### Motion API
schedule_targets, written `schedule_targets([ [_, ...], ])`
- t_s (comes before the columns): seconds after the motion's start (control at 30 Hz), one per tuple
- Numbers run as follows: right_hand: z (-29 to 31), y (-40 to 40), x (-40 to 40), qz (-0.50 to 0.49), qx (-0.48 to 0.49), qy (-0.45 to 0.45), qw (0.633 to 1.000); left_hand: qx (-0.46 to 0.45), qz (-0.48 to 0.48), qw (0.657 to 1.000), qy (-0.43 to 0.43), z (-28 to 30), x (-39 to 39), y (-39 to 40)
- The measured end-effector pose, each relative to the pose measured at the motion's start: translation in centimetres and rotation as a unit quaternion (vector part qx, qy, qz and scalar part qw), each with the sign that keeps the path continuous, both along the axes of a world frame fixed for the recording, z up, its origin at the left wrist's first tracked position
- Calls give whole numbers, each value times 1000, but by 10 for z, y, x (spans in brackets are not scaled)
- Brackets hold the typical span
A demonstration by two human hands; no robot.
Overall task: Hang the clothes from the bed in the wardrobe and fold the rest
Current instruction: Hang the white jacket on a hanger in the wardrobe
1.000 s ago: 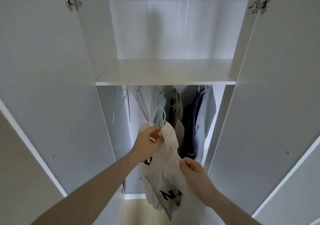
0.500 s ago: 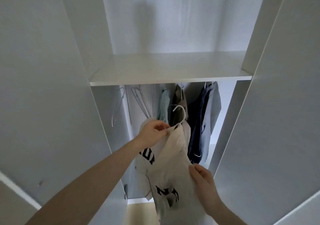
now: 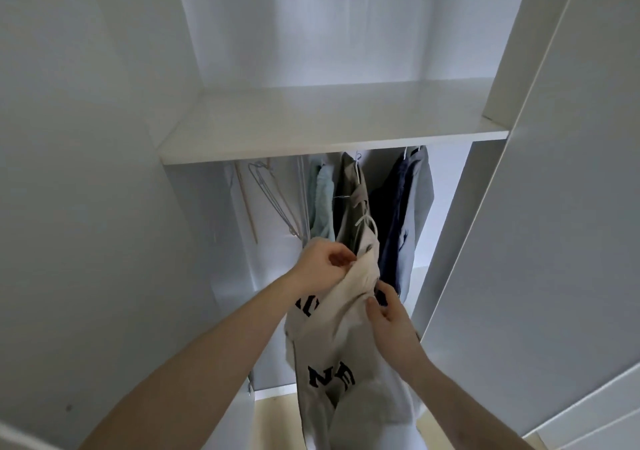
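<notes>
I am in the hanging step: a cream shirt (image 3: pixel 332 338) with dark lettering sits on a white hanger (image 3: pixel 367 222) and I hold it up in front of the open wardrobe (image 3: pixel 104 172), below the shelf (image 3: pixel 329 120). My left hand (image 3: pixel 323 264) pinches the fabric at the collar, fingers (image 3: pixel 343 259) curled into the cloth just under the hook; my right hand (image 3: pixel 389 314) grips the shirt's edge lower down and to the right, thumb and fingers closed on the fabric. The hook stands free above my left hand, not yet on anything, overlapping the olive garment (image 3: pixel 353 207) hanging behind it. I judge the next move calls for lifting the hook under the shelf to the rail, which I cannot see from here, and setting it in the gap between the olive garment and the dark blue clothes (image 3: pixel 398 207). To the left hang a pale green garment (image 3: pixel 322 203) and some empty hangers (image 3: pixel 273 200). The shirt's body drapes down between my forearms.
</notes>
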State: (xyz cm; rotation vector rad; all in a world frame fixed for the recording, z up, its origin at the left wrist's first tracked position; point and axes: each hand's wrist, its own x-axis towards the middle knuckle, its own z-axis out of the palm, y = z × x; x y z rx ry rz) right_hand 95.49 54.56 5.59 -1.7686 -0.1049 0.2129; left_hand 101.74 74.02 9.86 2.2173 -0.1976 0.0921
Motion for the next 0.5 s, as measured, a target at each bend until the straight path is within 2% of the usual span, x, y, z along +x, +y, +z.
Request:
schedule_targets([
  [0.17,10,14,21,16,18,-20,1000,-82,-11,995,56,5,2,10],
  [0.23,7,20,24,0,18,-11,1000,-83,-1,992,92,3,6,15],
  [0.5,1,36,37,-46,35,-6,998,-68,29,989,124,-14,33,33],
])
